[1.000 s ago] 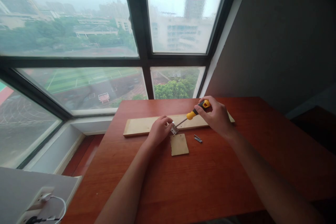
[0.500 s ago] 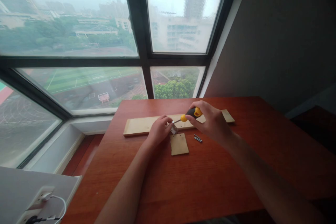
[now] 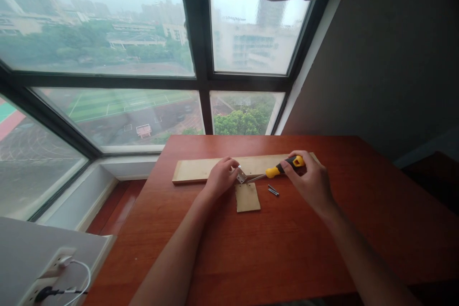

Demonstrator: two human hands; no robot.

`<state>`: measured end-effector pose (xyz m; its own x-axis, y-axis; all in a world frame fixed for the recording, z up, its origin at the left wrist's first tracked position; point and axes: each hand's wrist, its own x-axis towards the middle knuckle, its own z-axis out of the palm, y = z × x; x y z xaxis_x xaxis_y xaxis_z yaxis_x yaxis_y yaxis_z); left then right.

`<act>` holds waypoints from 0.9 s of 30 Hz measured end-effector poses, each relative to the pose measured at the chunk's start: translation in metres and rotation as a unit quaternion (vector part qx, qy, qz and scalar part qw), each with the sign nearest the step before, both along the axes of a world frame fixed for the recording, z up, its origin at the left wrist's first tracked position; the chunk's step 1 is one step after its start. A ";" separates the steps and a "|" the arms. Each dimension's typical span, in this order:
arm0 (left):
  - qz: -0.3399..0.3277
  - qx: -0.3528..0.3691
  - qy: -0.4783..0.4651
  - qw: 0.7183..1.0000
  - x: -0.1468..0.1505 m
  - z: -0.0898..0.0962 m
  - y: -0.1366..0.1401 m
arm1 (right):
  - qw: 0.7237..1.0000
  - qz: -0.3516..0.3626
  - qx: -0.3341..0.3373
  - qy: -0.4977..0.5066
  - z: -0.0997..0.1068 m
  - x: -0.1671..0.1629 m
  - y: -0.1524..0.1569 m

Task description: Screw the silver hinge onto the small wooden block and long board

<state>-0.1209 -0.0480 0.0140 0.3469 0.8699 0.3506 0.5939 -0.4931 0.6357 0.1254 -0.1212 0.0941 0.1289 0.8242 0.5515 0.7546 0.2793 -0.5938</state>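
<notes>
My left hand (image 3: 223, 176) is closed on a small metal hinge (image 3: 241, 175) with screw holes, held at the near edge of a long pale wooden board (image 3: 195, 170). In my right hand (image 3: 314, 179) is a yellow-and-black screwdriver (image 3: 286, 166). Its shaft points left, with the tip close to the hinge's lower end; whether it touches cannot be made out. Just below the hinge lies a small square wooden piece (image 3: 247, 198), flat on the table, with small holes along its far edge. A few screws (image 3: 273, 190) rest to the right of that piece.
Everything lies on a reddish-brown wooden table (image 3: 287, 253). Large dark-framed windows (image 3: 203, 81) stand behind it. At the lower left, a wall socket (image 3: 53, 265) has plugs and cords in it. A grey wall (image 3: 376, 67) is on the right.
My right hand has moved right, and the screwdriver has swung flatter, its tip shifting from the hinge's upper part to its lower end. My left hand keeps its hold. The view has shifted slightly.
</notes>
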 end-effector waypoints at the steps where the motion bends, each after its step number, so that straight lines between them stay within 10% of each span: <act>1: 0.001 0.000 -0.001 1.000 0.000 0.000 0.000 | 1.000 -0.012 0.000 0.010 -0.007 0.001 -0.003; 10: 0.008 -0.002 -0.001 1.000 0.000 0.001 0.000 | 0.980 -0.102 -0.047 0.165 -0.052 0.004 -0.015; 27: 0.034 -0.003 0.017 0.999 0.000 0.004 -0.003 | 0.959 -0.119 -0.059 0.249 -0.059 0.013 -0.017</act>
